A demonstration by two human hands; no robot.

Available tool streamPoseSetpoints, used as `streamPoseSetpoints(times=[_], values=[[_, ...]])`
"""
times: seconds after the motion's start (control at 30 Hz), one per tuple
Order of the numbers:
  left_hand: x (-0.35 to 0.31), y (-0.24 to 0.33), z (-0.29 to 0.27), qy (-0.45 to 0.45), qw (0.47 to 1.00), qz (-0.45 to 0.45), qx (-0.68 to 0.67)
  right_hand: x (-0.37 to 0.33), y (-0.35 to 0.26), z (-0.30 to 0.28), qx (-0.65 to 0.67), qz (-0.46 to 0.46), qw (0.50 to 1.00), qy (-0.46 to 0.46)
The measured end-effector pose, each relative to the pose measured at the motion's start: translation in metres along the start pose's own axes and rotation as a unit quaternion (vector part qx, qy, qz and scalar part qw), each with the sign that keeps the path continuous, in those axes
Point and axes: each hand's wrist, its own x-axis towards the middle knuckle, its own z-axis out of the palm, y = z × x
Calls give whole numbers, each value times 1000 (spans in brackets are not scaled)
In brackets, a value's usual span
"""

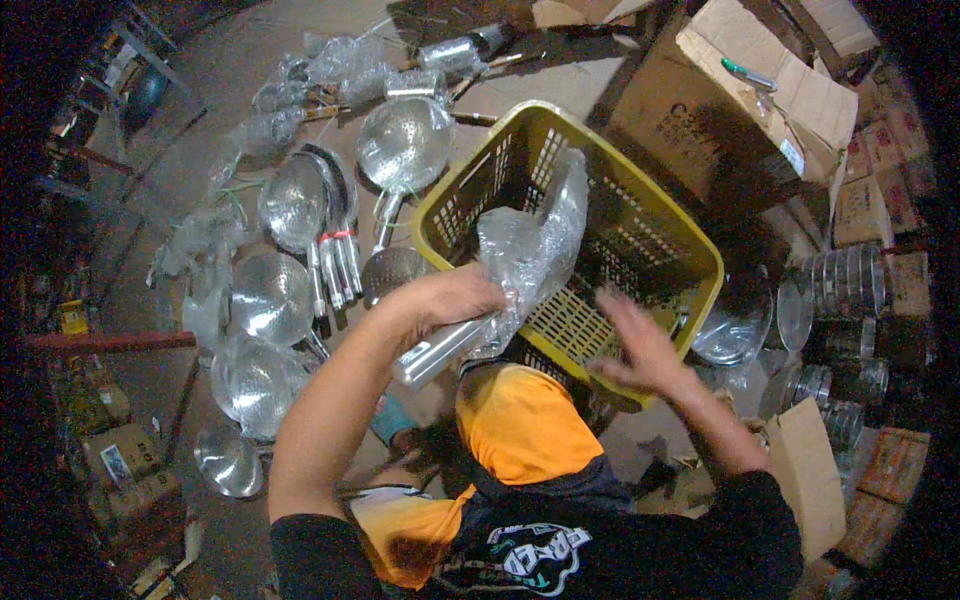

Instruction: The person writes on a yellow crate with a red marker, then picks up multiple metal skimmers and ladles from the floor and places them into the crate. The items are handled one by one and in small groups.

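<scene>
My left hand (462, 298) is closed round a plastic-wrapped metal ladle (562, 225), near the base of its thick steel handle. The handle end sticks out toward me, while the wide head, seen nearly edge-on in crinkled clear wrap, leans over the yellow plastic basket (705, 290). Whether the head is perforated is hidden by the wrap. Fingers apart and slightly blurred, my right hand (638, 345) hovers over the basket's near right side, holding nothing. The basket has slotted walls and a lattice bottom, and stands just beyond my knees.
Several perforated steel strainers (270, 298) lie on the floor to the left, with plastic-wrapped ones (345, 60) farther off. An open carton (690, 125) with a green marker (748, 74) on its flap stands beyond the basket. Stacked round metal sieves (845, 282) sit to the right.
</scene>
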Motion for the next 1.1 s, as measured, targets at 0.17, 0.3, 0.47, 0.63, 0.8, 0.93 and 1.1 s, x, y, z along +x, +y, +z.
streamPoseSetpoints(times=[0.17, 0.3, 0.47, 0.63, 0.8, 0.93, 1.1], values=[[18, 4, 4, -13, 996, -45, -75, 90, -30, -7, -69, -96, 978, 173], [18, -1, -16, 69, 992, -93, -53, 136, -31, 11, -89, -149, 955, 241], [22, -31, -39, 215, 969, -87, -88, 172, -14, 28, 110, 19, 984, 138], [22, -80, -29, 473, 877, -80, 7, 226, 11, 38, 54, 137, 946, 287], [-30, -134, -15, 425, 900, -89, -24, 287, 39, 41, 21, 195, 961, 197], [-98, -161, 15, 390, 911, -129, -25, 323, 48, 40, -20, 186, 961, 201], [-172, -207, 72, 381, 903, -186, -76, 343, 56, 28, 19, 211, 961, 176]])
